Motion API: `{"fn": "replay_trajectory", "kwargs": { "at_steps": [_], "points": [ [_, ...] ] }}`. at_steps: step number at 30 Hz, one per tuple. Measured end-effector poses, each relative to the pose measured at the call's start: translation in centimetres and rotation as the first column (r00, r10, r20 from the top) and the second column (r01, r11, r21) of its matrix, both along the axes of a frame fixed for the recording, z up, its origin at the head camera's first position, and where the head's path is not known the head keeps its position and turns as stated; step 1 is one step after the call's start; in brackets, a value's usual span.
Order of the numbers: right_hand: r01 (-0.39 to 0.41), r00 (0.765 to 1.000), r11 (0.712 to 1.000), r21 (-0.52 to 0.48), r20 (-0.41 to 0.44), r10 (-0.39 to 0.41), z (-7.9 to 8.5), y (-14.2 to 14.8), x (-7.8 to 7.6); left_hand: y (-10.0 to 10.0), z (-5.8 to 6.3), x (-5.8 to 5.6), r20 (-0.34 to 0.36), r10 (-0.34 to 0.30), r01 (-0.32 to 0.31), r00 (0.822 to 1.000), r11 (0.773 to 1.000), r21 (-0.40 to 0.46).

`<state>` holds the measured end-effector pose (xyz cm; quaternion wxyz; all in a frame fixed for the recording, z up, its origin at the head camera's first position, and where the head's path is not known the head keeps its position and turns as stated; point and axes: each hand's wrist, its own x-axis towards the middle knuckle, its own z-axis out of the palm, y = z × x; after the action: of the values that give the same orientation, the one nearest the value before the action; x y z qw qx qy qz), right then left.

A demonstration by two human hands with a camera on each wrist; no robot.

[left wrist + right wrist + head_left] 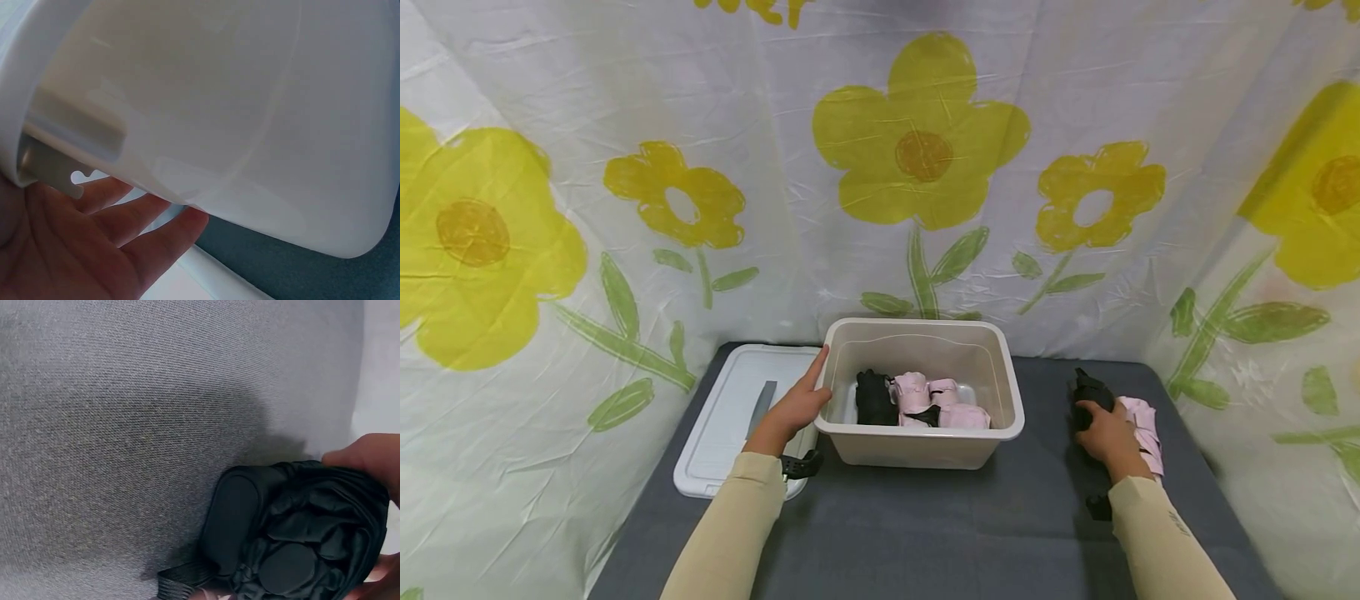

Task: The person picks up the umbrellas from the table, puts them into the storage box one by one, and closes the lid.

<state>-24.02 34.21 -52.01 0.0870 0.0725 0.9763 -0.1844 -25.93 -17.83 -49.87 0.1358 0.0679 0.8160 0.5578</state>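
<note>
A beige plastic bin (917,450) stands mid-table. Inside it lie a black folded umbrella (876,400) and several pink folded bundles (964,417) that look like umbrellas too. At the bin's left side is my left hand (797,408); in the left wrist view, its extended fingers (165,240) touch the outer wall below the rim. At the table's right, my right hand (1108,432) grips a black folded umbrella (290,531), fingers on either side of its gathered cloth. A pink folded umbrella (1142,425) lies right beside that hand, partly hidden by it.
Left of the bin a white lid (718,433) with a grey handle (762,407) lies flat on the dark grey table (940,533). Another black item (1100,507) shows by my right forearm. A flower-printed curtain (790,267) hangs behind the table and at both sides.
</note>
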Motion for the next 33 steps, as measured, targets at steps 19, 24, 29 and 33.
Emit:
{"fn": "replay_trajectory", "kwargs": {
  "at_steps": [19, 24, 29, 33],
  "points": [
    [-0.059, 0.987, 0.993, -0.102, -0.154, 0.042, 1.3, 0.7, 0.7, 0.0, 0.1, 0.0, -0.004, 0.01, -0.01, 1.0, 1.0, -0.022],
    [-0.06, 0.991, 0.985, -0.163, -0.131, 0.039, 2.2, 0.2, 0.8, 0.0, 0.1, 0.1, 0.003, 0.008, -0.008, 1.0, 1.0, -0.027],
    [-0.071, 0.987, 0.98, -0.185, -0.152, 0.043, 3.1, -0.3, 0.9, 0.1, 0.3, 0.2, -0.006, -0.001, 0.001, 1.0, 0.999, -0.036],
    [-0.078, 0.987, 0.974, -0.214, -0.154, 0.045, 4.0, -0.9, 1.1, 0.0, 0.3, 0.2, -0.016, -0.001, 0.0, 1.0, 0.999, -0.041]
  ]
}}
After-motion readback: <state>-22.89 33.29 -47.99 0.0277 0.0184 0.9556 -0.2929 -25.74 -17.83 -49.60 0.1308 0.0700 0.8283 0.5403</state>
